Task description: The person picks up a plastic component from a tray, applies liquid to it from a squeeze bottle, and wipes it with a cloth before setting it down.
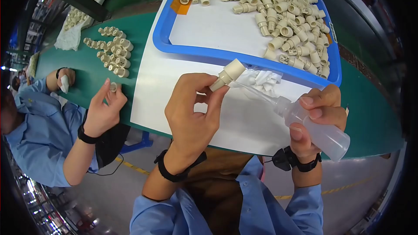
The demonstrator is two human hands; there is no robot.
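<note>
Between the thumb and fingers of my left hand [191, 104] is a cream plastic fitting [229, 74], a stepped cylinder tilted up to the right. My right hand [320, 115] grips a translucent squeeze bottle [324, 135] around its body. The bottle's long thin nozzle [259, 93] points left, with its tip at or very near the side of the fitting; contact is hard to tell. Both hands are above a white sheet [174, 82]. Behind the nozzle lies a small heap of white pieces [263, 80], partly hidden.
A blue tray [196, 52] holding many similar cream fittings [300, 30] stands beyond my hands. At left, a co-worker's hand [104, 109] holds a small piece, near grouped fittings [115, 52] on the green table [139, 30]. The co-worker's other hand [66, 78] holds something white.
</note>
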